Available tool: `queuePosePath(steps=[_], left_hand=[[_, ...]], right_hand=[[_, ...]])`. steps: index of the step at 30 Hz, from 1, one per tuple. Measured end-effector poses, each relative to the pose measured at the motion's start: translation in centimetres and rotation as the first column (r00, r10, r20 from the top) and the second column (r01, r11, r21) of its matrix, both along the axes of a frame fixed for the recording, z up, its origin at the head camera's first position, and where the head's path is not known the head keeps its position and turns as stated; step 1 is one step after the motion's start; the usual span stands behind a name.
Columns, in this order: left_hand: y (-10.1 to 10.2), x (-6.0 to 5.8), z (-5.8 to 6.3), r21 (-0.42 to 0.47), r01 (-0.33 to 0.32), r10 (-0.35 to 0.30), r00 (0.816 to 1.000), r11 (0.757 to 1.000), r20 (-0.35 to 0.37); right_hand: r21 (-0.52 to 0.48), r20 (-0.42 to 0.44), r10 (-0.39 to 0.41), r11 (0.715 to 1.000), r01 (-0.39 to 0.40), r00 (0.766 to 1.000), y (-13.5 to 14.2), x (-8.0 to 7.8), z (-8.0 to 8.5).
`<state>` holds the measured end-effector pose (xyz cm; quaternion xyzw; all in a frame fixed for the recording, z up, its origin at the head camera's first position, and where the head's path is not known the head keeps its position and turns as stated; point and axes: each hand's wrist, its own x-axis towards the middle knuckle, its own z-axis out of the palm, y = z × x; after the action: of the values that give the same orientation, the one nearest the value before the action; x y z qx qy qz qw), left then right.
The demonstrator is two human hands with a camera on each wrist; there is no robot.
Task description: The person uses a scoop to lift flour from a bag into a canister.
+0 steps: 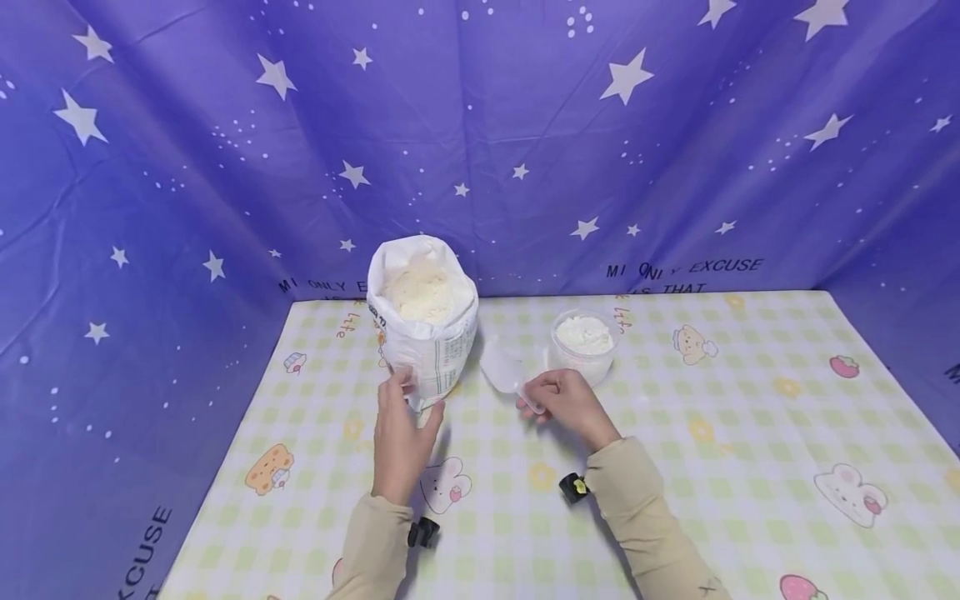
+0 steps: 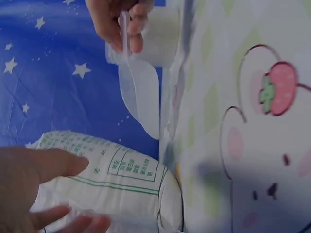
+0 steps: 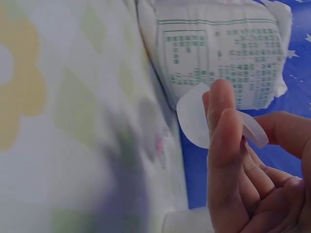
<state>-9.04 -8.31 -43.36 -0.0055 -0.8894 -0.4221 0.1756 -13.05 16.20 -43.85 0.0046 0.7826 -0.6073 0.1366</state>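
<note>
A white paper bag (image 1: 446,362) of pale powder stands with its top gaping, green print on its side. Near its front lower side is my left hand (image 1: 401,437), thumb and fingers spread; whether they touch the paper I cannot tell. My right hand (image 1: 566,404) pinches the handle of a translucent scoop (image 1: 498,367), whose bowl points toward the bag. In the left wrist view the scoop (image 2: 143,92) hangs apart from the bag (image 2: 112,170); whether powder lies in it is unclear. Just behind my right hand stands a clear round tub (image 1: 592,367) heaped with white powder.
A green-and-white checked cloth (image 1: 750,417) with cartoon prints covers the table. Behind it and along the sides hangs a blue-purple star curtain (image 1: 525,125). Each of my sleeves has a small black device (image 1: 573,488) at the wrist.
</note>
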Motion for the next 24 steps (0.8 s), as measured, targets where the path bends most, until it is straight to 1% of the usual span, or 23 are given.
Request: queuePosePath(steps=[5, 9, 11, 13, 15, 17, 19, 21, 24], left_hand=[[0.4, 0.7, -0.3, -0.069, 0.07, -0.066, 0.997, 0.995, 0.051], [0.7, 1.0, -0.5, -0.088, 0.102, -0.097, 0.994, 0.991, 0.056], [0.9, 1.0, -0.5, -0.094, 0.12, -0.116, 0.992, 0.988, 0.051], [1.0, 1.0, -0.5, -0.104, 0.14, -0.136, 0.99, 0.985, 0.045], [1.2, 1.0, -0.5, -0.115, 0.154, -0.151, 0.988, 0.981, 0.039], [1.3, 1.0, -0.5, -0.128, 0.164, -0.161, 0.986, 0.978, 0.033], [1.5, 1.0, -0.4, -0.135, 0.168, -0.165, 0.986, 0.977, 0.032], [1.6, 0.9, -0.3, -0.147, 0.168, -0.166, 0.986, 0.975, 0.029], [1.7, 0.8, -0.2, -0.169, 0.173, -0.171, 0.985, 0.97, 0.027]], right_hand=[[-0.032, 0.048, 0.044, 0.999, -0.042, 0.998, -0.5, 0.1, -0.8], [-0.031, 0.074, 0.052, 0.998, -0.05, 0.996, -0.9, 0.2, -1.1], [0.015, 0.065, 0.047, 0.999, -0.049, 0.997, -1.0, 0.3, -1.2], [0.106, 0.034, 0.048, 0.993, -0.051, 0.998, -1.1, 0.5, -1.1], [0.236, -0.011, 0.049, 0.971, -0.045, 0.999, -1.2, 0.8, -0.9], [0.358, -0.056, 0.056, 0.933, -0.032, 0.997, -1.3, 1.0, -0.5], [0.448, -0.094, 0.06, 0.894, -0.012, 0.994, -1.3, 1.2, -0.1], [0.494, -0.127, 0.062, 0.87, 0.008, 0.99, -1.2, 1.6, 0.4], [0.53, -0.186, 0.059, 0.847, 0.049, 0.981, -1.0, 2.1, 1.2]])
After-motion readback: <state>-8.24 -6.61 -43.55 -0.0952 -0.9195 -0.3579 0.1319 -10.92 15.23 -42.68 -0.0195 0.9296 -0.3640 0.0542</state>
